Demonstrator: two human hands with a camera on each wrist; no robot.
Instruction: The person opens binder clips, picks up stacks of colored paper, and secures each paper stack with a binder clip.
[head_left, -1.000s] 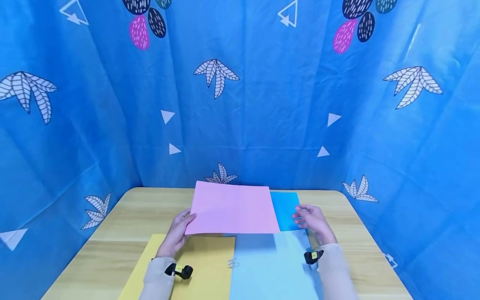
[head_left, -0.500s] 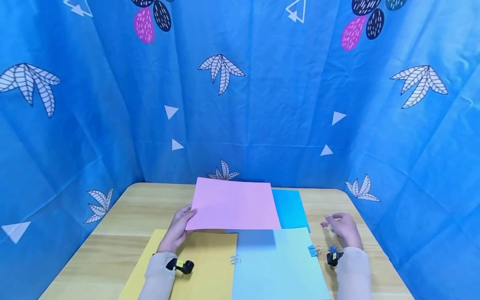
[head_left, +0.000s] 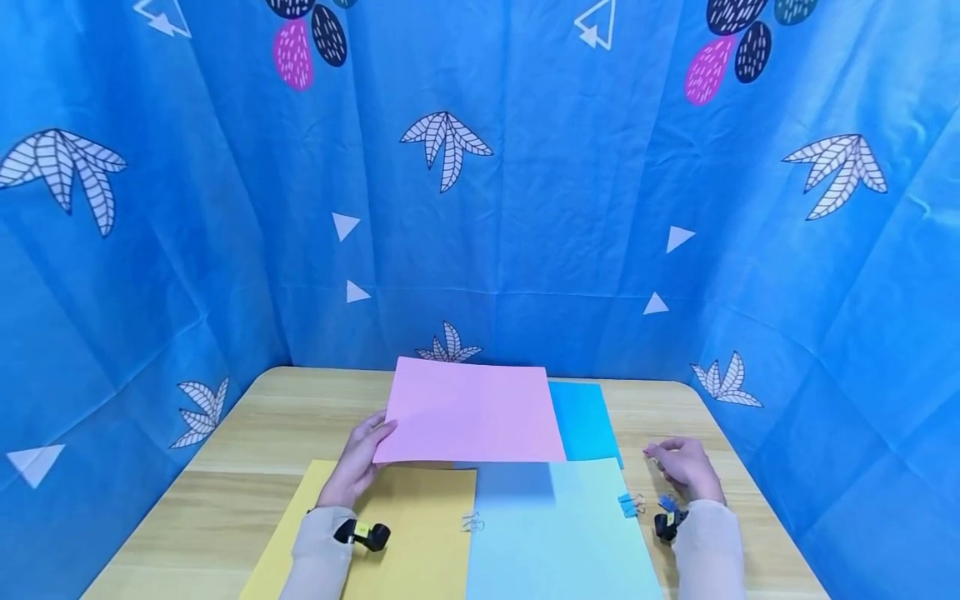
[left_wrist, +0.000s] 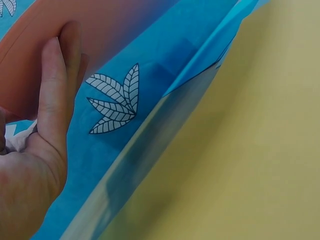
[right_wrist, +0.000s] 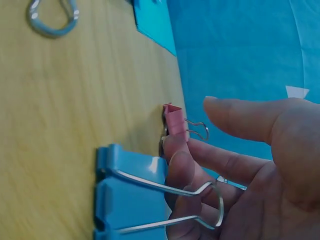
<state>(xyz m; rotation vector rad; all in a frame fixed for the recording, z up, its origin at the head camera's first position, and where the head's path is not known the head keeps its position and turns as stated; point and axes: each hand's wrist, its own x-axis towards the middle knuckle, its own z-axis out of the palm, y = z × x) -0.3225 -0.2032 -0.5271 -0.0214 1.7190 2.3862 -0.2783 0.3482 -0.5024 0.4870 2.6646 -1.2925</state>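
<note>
A pink sheet of paper (head_left: 472, 408) is held up by its left edge in my left hand (head_left: 362, 460), thumb on top and fingers underneath. In the left wrist view, straight fingers of that left hand (left_wrist: 52, 120) lie along the sheet's underside. My right hand (head_left: 686, 468) is low over the right side of the table. In the right wrist view, its fingertips are at a small pink binder clip (right_wrist: 175, 121) while the thumb stands apart from it. A larger blue binder clip (right_wrist: 132, 192) is close in front of that camera, partly overlapping the fingers.
Yellow paper (head_left: 420, 542) and light blue paper (head_left: 555, 533) lie in front, with a clip (head_left: 472, 522) where they meet. A blue clip (head_left: 628, 505) sits at the light blue paper's right edge. Brighter blue paper (head_left: 588, 421) lies behind. Blue curtain (head_left: 487, 208) surrounds the wooden table (head_left: 180, 500).
My right hand has moved right, away from the bright blue paper, and down to the pink binder clip. The left hand keeps the pink sheet raised in nearly the same place.
</note>
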